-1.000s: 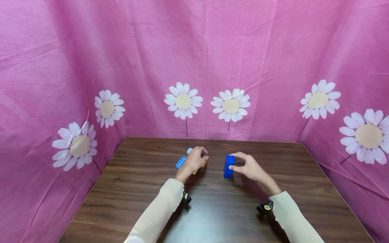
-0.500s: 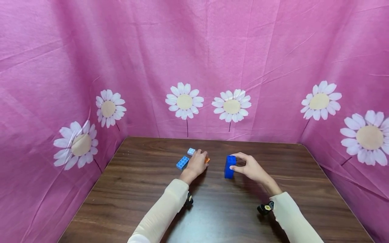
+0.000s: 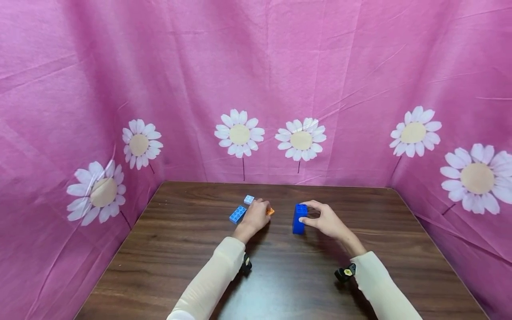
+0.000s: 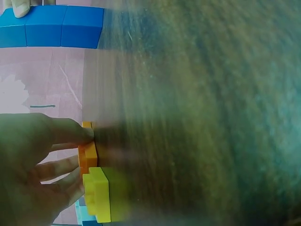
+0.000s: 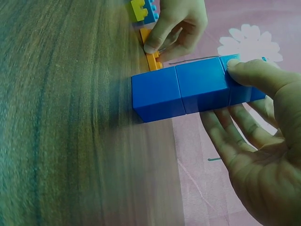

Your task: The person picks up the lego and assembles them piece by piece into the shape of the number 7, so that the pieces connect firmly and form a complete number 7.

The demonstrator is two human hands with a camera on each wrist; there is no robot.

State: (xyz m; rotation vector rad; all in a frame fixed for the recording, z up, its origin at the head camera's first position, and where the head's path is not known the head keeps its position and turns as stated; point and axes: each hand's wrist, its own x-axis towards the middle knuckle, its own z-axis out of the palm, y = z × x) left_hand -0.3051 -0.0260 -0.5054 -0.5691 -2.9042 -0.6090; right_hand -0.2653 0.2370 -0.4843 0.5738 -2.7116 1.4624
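Note:
My right hand [image 3: 329, 221] holds an upright stack of blue bricks [image 3: 297, 223], thumb on the near side and fingers behind. In the right wrist view the stack's foot stands at the tabletop. To its left, my left hand [image 3: 256, 216] pinches an orange toy brick [image 3: 270, 211] lying low on the table. The left wrist view shows the thumb on one side of that orange brick [image 4: 88, 157] and the fingers reaching over its far side. A yellow brick [image 4: 97, 195] sits right beside it, hidden under the hand in the head view.
Left of the left hand lie a medium-blue brick [image 3: 238, 214] and, farther back, a small pale blue brick [image 3: 249, 199]. The brown wooden table [image 3: 168, 249] ends at a pink curtain [image 3: 272, 66] with printed daisies, which also closes in both sides.
My left hand has come down onto the orange brick, its fingers lower than before, and now covers the yellow brick in the head view. My right hand keeps its hold on the blue stack.

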